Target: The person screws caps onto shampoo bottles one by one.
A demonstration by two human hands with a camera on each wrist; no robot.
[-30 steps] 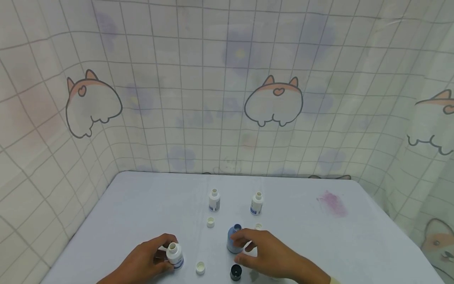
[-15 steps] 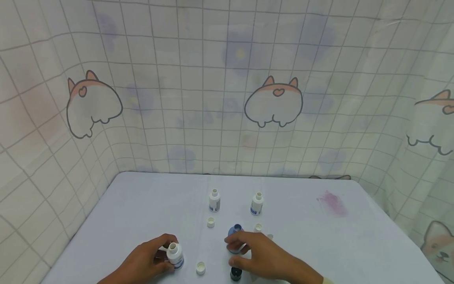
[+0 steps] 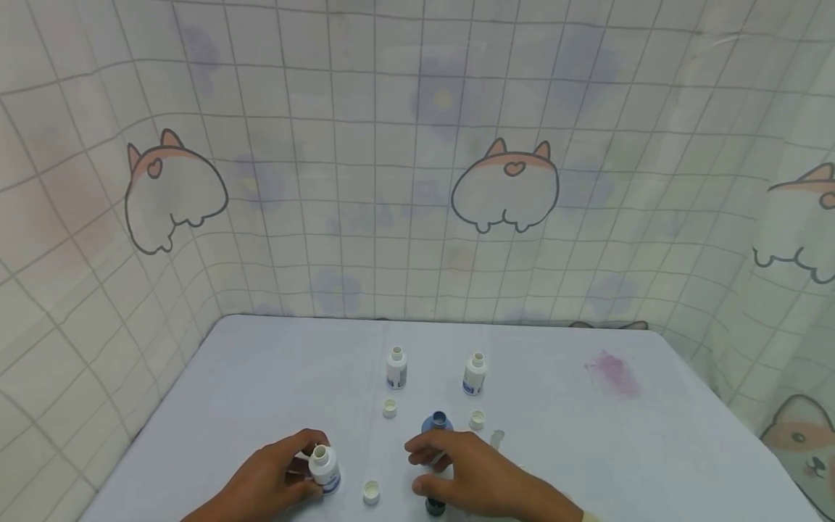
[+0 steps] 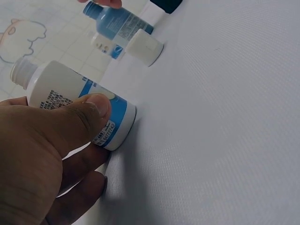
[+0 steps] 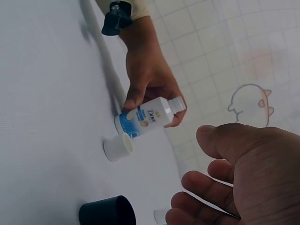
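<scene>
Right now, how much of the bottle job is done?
Seemingly done: the two back white bottles, the white Dove bottle and the blue bottle are uncapped. In hand: the left hand holds the Dove bottle; the empty right hand is near the blue one. Left, maybe: recapping, since three white caps and the black cap sit on the table.

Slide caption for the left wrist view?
Left grip around an uncapped white bottle, with a white cap and a blue bottle beyond.
</scene>
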